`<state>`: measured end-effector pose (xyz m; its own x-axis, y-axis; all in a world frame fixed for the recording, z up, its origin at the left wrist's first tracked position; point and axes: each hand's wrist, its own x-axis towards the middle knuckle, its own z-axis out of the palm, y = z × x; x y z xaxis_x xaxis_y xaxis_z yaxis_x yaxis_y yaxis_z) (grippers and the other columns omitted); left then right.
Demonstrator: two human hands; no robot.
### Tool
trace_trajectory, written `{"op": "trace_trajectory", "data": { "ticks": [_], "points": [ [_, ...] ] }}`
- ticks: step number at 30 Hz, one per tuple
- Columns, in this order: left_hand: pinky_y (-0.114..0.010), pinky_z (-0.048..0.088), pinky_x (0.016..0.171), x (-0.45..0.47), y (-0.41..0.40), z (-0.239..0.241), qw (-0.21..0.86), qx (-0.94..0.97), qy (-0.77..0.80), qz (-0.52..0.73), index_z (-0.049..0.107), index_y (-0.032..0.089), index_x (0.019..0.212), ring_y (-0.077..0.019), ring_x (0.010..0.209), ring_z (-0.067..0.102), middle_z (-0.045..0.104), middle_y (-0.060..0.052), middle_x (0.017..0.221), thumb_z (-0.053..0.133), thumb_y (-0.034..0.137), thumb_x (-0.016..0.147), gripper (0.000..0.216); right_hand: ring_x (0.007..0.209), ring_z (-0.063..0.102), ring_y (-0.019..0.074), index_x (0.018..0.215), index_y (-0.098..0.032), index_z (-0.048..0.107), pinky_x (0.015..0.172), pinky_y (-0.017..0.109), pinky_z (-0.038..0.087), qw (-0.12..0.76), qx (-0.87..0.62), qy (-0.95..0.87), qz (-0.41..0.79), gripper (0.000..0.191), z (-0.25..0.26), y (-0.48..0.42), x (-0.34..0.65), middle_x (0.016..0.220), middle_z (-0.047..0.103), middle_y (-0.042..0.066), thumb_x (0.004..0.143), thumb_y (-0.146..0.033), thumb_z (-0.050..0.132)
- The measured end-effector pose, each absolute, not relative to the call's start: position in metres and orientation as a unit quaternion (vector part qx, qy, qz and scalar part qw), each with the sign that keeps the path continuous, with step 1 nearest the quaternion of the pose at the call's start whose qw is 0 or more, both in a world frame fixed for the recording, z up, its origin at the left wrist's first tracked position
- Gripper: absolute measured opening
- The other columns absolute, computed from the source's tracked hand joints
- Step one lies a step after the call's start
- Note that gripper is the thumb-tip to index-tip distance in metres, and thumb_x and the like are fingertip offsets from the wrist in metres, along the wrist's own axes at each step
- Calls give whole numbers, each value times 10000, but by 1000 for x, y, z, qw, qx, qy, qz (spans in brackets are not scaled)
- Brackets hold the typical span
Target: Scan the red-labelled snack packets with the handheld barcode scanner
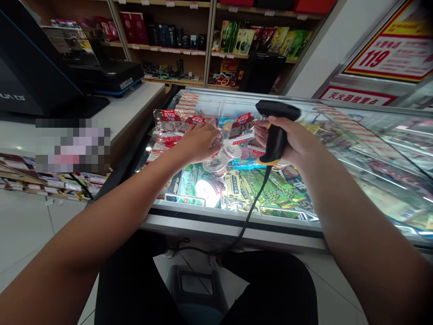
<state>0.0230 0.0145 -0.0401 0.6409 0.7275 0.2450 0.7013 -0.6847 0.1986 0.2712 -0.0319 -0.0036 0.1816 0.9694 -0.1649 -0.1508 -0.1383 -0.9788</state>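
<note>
My right hand (pixel 297 140) is closed round the grip of a black and yellow barcode scanner (pixel 278 137). Its cord hangs down over the freezer's front edge. Beside my right fingertips lies a clear packet with a red label (pixel 241 126); I cannot tell if they touch it. My left hand (pixel 201 143) lies palm down, fingers apart and slightly bent, over clear red-labelled packets (pixel 169 121); its fingertips are partly hidden. Below it sit lidded ice cream cups (pixel 215 163). Green ice pop packets (pixel 274 187) lie nearer me, all inside the chest freezer (pixel 223 225).
A white counter (pixel 142 97) with a dark screen (pixel 34 67) and a black device (pixel 104 74) stands at left. Sliding glass (pixel 365 158) covers the freezer's right side. Stocked shelves (pixel 176 47) line the back. A dark bin-like object (pixel 198 289) stands between my legs.
</note>
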Motion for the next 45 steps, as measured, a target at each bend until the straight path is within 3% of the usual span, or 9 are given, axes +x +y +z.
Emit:
{"op": "trace_trajectory", "data": {
  "ticks": [4, 7, 12, 15, 17, 20, 24, 41, 45],
  "points": [
    [-573, 431, 1072, 28, 13, -37, 109, 872, 426, 217, 685, 193, 1146, -343, 1255, 576, 684, -139, 1283, 392, 562, 1003, 492, 1106, 668, 171, 976, -188, 750, 1014, 240, 526, 557, -486, -413, 532, 145, 10, -45, 269, 1266, 700, 96, 893, -258, 654],
    [-524, 481, 1050, 34, 11, -33, 218, 823, 439, 288, 626, 188, 1212, -298, 1179, 640, 711, -133, 1245, 448, 580, 995, 482, 1175, 653, 184, 1012, -201, 786, 1031, 233, 513, 535, -440, -453, 561, 194, 11, -52, 268, 1292, 702, 77, 878, -291, 678],
    [-407, 578, 910, 37, 19, -34, 380, 686, 457, 420, 396, 219, 1425, -226, 1125, 695, 676, -134, 1328, 616, 326, 974, 513, 1282, 617, 241, 1094, -240, 799, 1031, 311, 531, 484, -440, -499, 569, 255, 7, -56, 264, 1311, 713, 70, 869, -349, 747],
    [-405, 534, 1013, 31, 29, -35, 345, 680, 443, 471, 452, 239, 1361, -207, 1235, 653, 644, -107, 1384, 552, 237, 1003, 372, 1172, 673, 287, 1068, -229, 780, 944, 385, 579, 449, -508, -508, 531, 264, 6, -56, 258, 1318, 705, 87, 819, -312, 802],
    [-416, 500, 1064, 26, 36, -34, 317, 680, 445, 489, 499, 234, 1315, -210, 1288, 621, 635, -101, 1394, 523, 216, 1010, 306, 1007, 714, 303, 1014, -216, 755, 853, 437, 595, 416, -551, -516, 506, 247, 5, -56, 256, 1176, 740, 119, 790, -305, 810],
    [-434, 462, 1105, 20, 42, -33, 295, 671, 458, 503, 525, 231, 1318, -221, 1318, 599, 632, -105, 1382, 516, 228, 1012, 306, 839, 706, 283, 924, -221, 710, 801, 453, 582, 382, -553, -538, 509, 219, 0, -56, 255, 943, 731, 114, 771, -345, 807],
    [-458, 464, 1099, 18, 42, -32, 293, 666, 470, 499, 535, 256, 1323, -228, 1285, 609, 637, -88, 1349, 510, 251, 1021, 302, 757, 655, 240, 794, -226, 668, 766, 418, 555, 383, -520, -564, 514, 200, -4, -56, 255, 837, 678, 84, 799, -396, 774],
    [-511, 462, 1067, 15, 49, -37, 305, 649, 478, 507, 480, 266, 1354, -237, 1215, 640, 641, -79, 1252, 515, 299, 1026, 332, 745, 617, 221, 685, -211, 647, 809, 429, 544, 397, -501, -558, 529, 240, 2, -60, 251, 783, 634, 77, 848, -371, 719],
    [-457, 503, 1029, 7, 56, -36, 248, 671, 531, 455, 463, 252, 1365, -236, 1220, 633, 623, -89, 1294, 492, 282, 1019, 349, 896, 684, 257, 826, -203, 713, 871, 421, 571, 410, -543, -525, 511, 169, 9, -60, 253, 938, 721, 103, 859, -369, 719]
  ]
}}
